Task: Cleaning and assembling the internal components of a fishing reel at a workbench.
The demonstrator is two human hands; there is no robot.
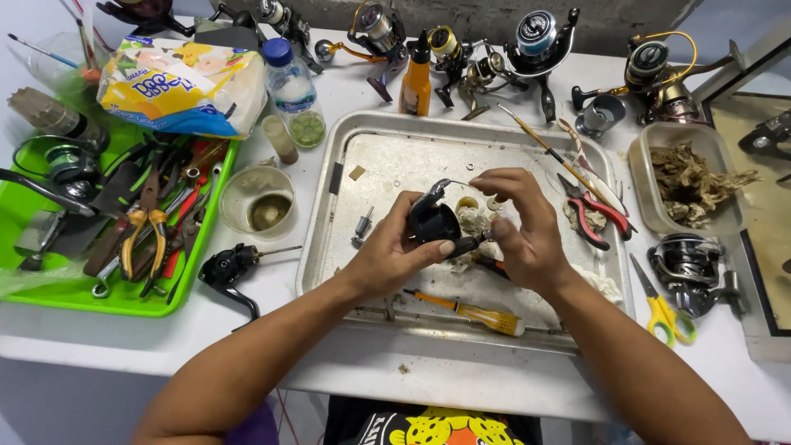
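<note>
Small repair bench, fishing-reel workshop by the look of it. White table (346,363), worn and stained. Along the far edge a row of spinning reels (540,41), some partly stripped; another reel (688,264) lies at the near right and a black reel body (231,268) left of centre. Green tray (49,292) on the left crammed with pliers, screwdrivers and wrenches. Dented metal tray (325,239) in the middle serves as work surface, with a screwdriver (470,311) and small parts on it. Orange oil bottle (416,78), brushes, red-handled pliers (589,210), yellow scissors (663,309), tub of dirty rags (688,177) on the right.
</note>
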